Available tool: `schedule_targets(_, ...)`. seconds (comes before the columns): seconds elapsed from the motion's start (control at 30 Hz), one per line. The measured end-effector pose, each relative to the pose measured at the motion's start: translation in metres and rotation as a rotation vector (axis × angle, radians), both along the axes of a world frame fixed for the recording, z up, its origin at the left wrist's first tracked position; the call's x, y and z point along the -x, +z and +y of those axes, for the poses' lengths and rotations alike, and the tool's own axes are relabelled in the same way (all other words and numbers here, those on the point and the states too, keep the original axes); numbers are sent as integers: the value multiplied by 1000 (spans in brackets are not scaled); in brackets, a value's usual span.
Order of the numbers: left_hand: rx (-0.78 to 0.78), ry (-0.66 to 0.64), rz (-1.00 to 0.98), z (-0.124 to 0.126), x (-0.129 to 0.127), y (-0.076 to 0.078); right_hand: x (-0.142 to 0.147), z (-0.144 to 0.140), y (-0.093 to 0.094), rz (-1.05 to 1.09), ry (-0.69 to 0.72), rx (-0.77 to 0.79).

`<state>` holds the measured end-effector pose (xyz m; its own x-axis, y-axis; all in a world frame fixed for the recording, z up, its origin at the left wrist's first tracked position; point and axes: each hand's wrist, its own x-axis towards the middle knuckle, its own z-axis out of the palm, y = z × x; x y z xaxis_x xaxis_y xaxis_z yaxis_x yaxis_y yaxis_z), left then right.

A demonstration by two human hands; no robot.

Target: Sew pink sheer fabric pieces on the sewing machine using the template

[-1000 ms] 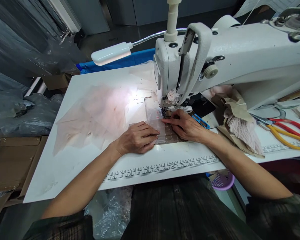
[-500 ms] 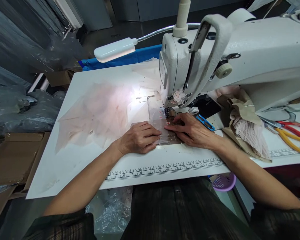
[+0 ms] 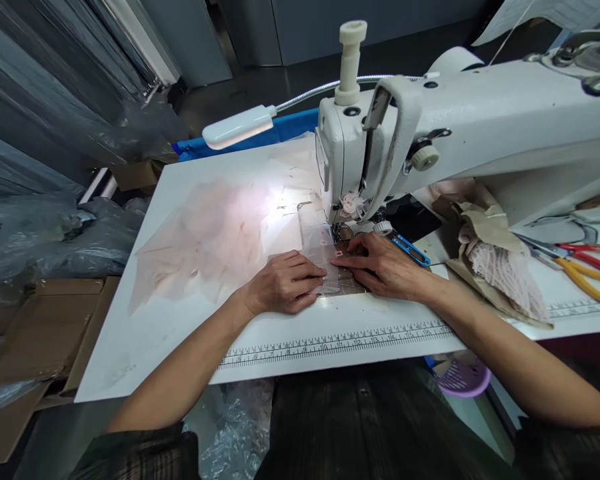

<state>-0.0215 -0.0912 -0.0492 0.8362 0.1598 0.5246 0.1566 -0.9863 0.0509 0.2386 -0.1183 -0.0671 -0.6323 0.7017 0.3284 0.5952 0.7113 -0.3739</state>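
A strip of sheer, pale tulle (image 3: 314,239) lies at the needle of the white sewing machine (image 3: 340,160). My left hand (image 3: 287,283) is closed on the near left edge of this tulle, its fingers curled and pressed together. From the other side, my right hand (image 3: 387,267) rests on the machine's bed plate, index finger stretched out to the tulle and thumb apart. Small red-and-white marks (image 3: 339,253) show near that fingertip. The presser foot area is partly hidden. To the left spreads a heap of pale pink tulle (image 3: 210,233).
Blue thread snips (image 3: 411,251) lie just beyond my right hand. Farther right are a brown paper wrap (image 3: 485,223) with pinkish trim (image 3: 497,260) and scissors with red and yellow handles (image 3: 587,267). A lamp (image 3: 240,127) hangs over the table; a printed ruler (image 3: 340,343) runs along its front.
The whole view has shifted slightly, the table's left side now lying farther right. My hands keep nearly the same places on the tulle by the needle.
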Motion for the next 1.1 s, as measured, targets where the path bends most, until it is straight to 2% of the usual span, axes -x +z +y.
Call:
schedule_targets(0.43, -47, -8, -31, -2, -1, 0, 1, 0, 0, 19, 8, -5)
schedule_targets(0.67, -53, -22, -52, -1, -2, 2, 0, 2, 0, 161, -48, 93)
schedule_targets(1.1, -45, -10, -40, -1, -2, 1, 4, 6, -7, -13, -79, -19)
